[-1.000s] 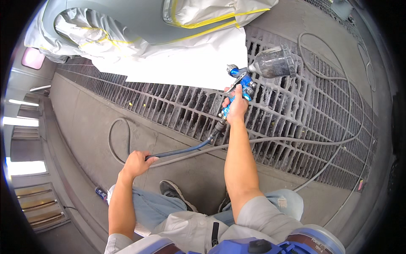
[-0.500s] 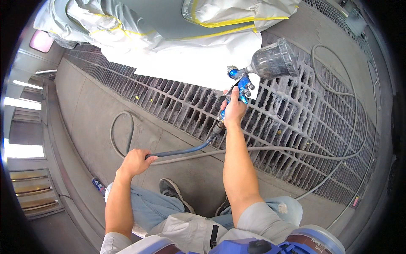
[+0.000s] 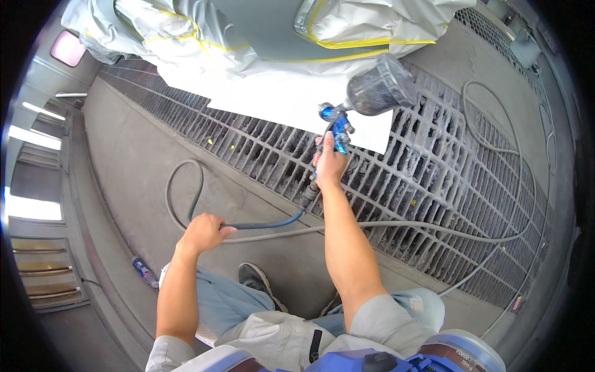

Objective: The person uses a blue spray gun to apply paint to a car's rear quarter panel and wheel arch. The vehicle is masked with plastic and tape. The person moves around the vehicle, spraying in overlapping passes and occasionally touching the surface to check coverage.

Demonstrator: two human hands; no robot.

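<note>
Spray gun (image 3: 338, 131), with a blue body and a smoky cup (image 3: 381, 87) leaning to the right, is held up ahead of the person, over the floor grating (image 3: 427, 164) and, in this view, across the edge of a white masking sheet (image 3: 263, 96). The right hand (image 3: 330, 163) is wrapped round its handle, thumb along the back; whether a finger presses the trigger, I cannot tell. From the handle's foot a blue hose (image 3: 266, 224) runs to the left hand (image 3: 203, 233), curled shut about it well to the side. A grey hose (image 3: 285, 234) passes close below the blue one, loops on the concrete floor (image 3: 133, 164) and crosses the grating.

Beyond the sheet stands a grey body panel (image 3: 266, 34), bordered by wrapping and yellow tape (image 3: 372, 44).

The tilted cup could spill if it holds liquid and its lid is loose; its contents are not readable. Were the left hand to let go, the blue hose might sag or swing toward the panel. A shoe (image 3: 255, 279) could snag the grey hose, and the sheet's free edge could lift in a blast of air.
</note>
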